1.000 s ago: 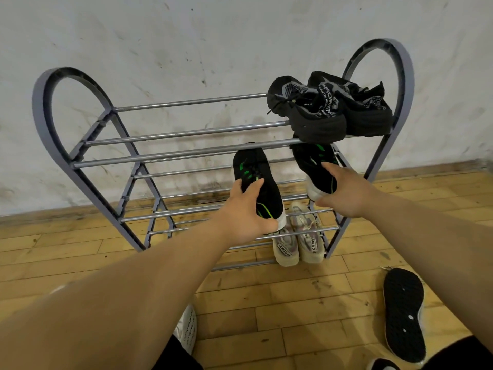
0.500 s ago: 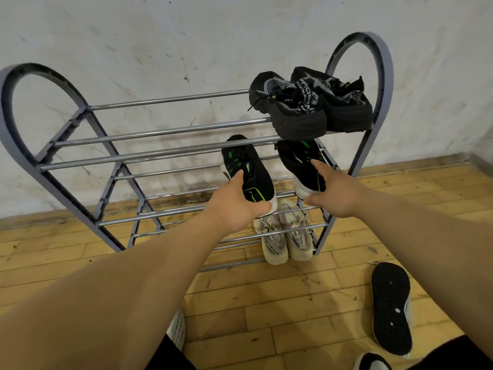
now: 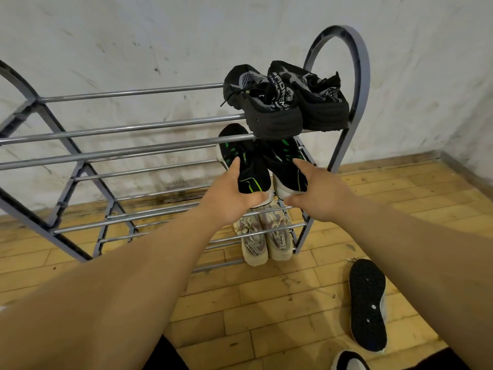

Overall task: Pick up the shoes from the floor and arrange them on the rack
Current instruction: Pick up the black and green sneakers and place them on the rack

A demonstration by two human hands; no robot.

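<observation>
A grey metal shoe rack (image 3: pixel 360 84) stands against the wall. On its middle shelf at the right lie two black shoes with green marks, side by side. My left hand (image 3: pixel 229 198) grips the heel of the left black-and-green shoe (image 3: pixel 246 166). My right hand (image 3: pixel 317 193) holds the heel of the right black-and-green shoe (image 3: pixel 285 161). A pair of black shoes (image 3: pixel 288 102) sits on the top shelf above them. A beige pair (image 3: pixel 264 239) rests on the bottom shelf below.
On the wooden floor at the right lies a black shoe (image 3: pixel 368 303) with its sole up, and part of another black-and-white shoe (image 3: pixel 349 361) shows at the bottom edge. The rack's left half holds nothing. A stained white wall (image 3: pixel 160 36) is behind.
Both hands have pushed the black-and-green shoes further onto the middle shelf, and the left shoe has moved right until it lies beside the right one.
</observation>
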